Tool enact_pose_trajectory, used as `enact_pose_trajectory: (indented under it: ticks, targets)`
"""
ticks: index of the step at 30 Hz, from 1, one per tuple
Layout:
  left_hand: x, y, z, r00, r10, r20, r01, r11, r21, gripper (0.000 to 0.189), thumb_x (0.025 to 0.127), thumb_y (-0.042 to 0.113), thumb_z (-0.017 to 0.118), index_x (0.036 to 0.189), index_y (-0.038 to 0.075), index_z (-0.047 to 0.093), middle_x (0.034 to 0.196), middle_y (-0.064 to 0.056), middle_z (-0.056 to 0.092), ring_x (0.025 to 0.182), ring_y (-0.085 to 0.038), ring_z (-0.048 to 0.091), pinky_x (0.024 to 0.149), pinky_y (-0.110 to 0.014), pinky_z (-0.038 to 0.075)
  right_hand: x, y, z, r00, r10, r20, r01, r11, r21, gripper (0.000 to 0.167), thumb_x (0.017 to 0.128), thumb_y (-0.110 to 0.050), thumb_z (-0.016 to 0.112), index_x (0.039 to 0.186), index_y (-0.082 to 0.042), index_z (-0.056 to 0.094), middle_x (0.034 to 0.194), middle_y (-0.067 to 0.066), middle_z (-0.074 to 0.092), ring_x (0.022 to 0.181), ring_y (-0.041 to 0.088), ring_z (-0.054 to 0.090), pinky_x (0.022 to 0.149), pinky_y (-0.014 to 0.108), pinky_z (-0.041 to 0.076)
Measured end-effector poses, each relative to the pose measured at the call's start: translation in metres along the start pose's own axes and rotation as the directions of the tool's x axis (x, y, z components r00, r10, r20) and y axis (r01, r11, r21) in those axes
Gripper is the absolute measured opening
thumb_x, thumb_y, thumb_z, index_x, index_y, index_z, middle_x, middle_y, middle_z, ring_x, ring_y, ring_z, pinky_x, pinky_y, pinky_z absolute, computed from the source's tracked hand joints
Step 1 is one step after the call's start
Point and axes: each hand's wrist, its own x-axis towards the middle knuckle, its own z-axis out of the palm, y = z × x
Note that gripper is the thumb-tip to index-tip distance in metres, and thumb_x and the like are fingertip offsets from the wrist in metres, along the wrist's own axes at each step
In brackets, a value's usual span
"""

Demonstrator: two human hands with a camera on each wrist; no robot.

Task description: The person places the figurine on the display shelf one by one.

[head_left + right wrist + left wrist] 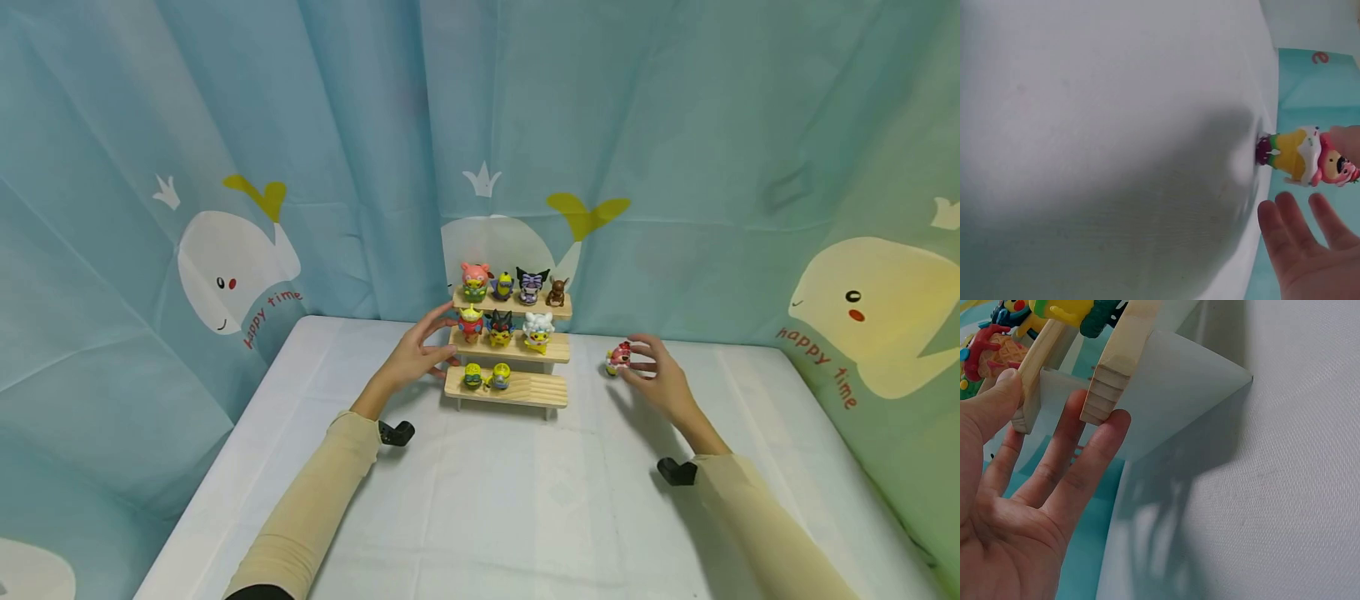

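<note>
A three-tier wooden display stand (pixel 543 390) bears several small figurines. At its left end is my left hand (pixel 412 354); in the left wrist view the thumb (pixel 1004 394) and a finger grip the end of one board, while other fingertips touch the neighbouring board. To the right of the stand, my right hand (pixel 663 383) pinches a pink bear figurine (pixel 618 358) by its head. In the right wrist view the bear's yellow and white body (pixel 1297 153) shows, with the thumb across its head and three fingers spread apart from it. I cannot tell whether its feet touch the table.
Two yellow figurines (pixel 500 377) stand on the left of the bottom tier, with bare board to their right. A white figurine (pixel 537 332) is on the middle tier and a brown one (pixel 556 292) on top. Blue curtain (pixel 675 125) hangs behind the white-covered table (pixel 510 517).
</note>
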Motion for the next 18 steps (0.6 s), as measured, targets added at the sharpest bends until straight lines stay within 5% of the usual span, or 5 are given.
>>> enact_pose_trajectory:
  ticks: [3,6,15,18]
  targets:
    - [-0.0001,0.001,0.0002,1.0,0.002,0.0,-0.002,1.0,-0.004,0.078,0.103,0.003,0.062,0.166,0.025,0.022,0.162,-0.016,0.033,0.096,-0.052,0.069,0.069,-0.07,0.056,0.0027,0.0038,0.0015,1.0,0.001,0.016,-0.001,1.0,0.009,0.057,0.098,-0.006,0.071,0.146,-0.007,0.042,0.142,0.033,0.053,0.112,0.048,0.066,0.083,0.025,0.057]
    - [-0.0006,0.002,0.0005,1.0,-0.003,-0.003,0.003,1.0,0.006,0.077,0.103,0.004,0.062,0.165,0.027,0.023,0.161,-0.015,0.035,0.096,-0.05,0.07,0.069,-0.068,0.057,0.0041,0.0047,0.0031,1.0,0.0,0.016,0.0,1.0,0.001,0.056,0.097,-0.003,0.071,0.145,-0.006,0.043,0.14,0.033,0.055,0.11,0.047,0.067,0.08,0.019,0.053]
    - [-0.0017,0.0029,0.0009,1.0,-0.003,-0.01,0.003,1.0,0.013,0.075,0.103,0.006,0.063,0.164,0.031,0.027,0.16,-0.011,0.039,0.093,-0.043,0.073,0.068,-0.063,0.06,0.0078,0.0037,0.0084,1.0,-0.007,-0.003,0.007,1.0,0.011,0.054,0.095,0.002,0.07,0.141,-0.004,0.043,0.132,0.035,0.06,0.108,0.049,0.067,0.093,0.06,0.052]
    - [-0.0019,0.0027,0.0011,1.0,-0.005,-0.012,0.005,1.0,0.015,0.075,0.103,0.006,0.063,0.164,0.032,0.027,0.16,-0.01,0.039,0.094,-0.043,0.073,0.068,-0.061,0.061,0.0091,0.0059,0.0091,1.0,-0.002,-0.005,0.002,1.0,0.005,0.055,0.096,0.001,0.07,0.142,-0.004,0.042,0.132,0.035,0.06,0.107,0.049,0.067,0.093,0.063,0.052]
